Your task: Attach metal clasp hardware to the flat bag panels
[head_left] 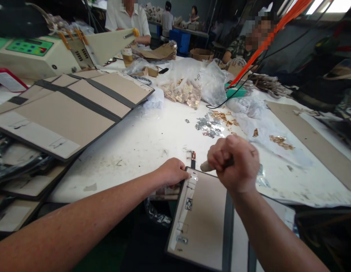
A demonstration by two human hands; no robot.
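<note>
My left hand (173, 172) pinches the upper left corner of a beige cover board (206, 211) with dark edging. A small metal plate (194, 176) lies beside the fingertips, and two more metal fittings sit along the board's pale strip. My right hand (234, 160) is closed in a fist above the board's top edge. From it a blunt grey-beige tool end (205, 166) points left; the rest is hidden in the fist. Just beyond the corner, on the table, stands a dark narrow piece with an orange-and-metal tip (193, 156).
Stacked cover boards (79, 98) lean at left near a machine with a green panel (30, 47). Silver metal plates (209, 126) and gold-coloured pieces (225, 117) lie ahead. A plastic bag (189, 83) stands behind them. An orange strip (257, 56) hangs at right. People sit across the table.
</note>
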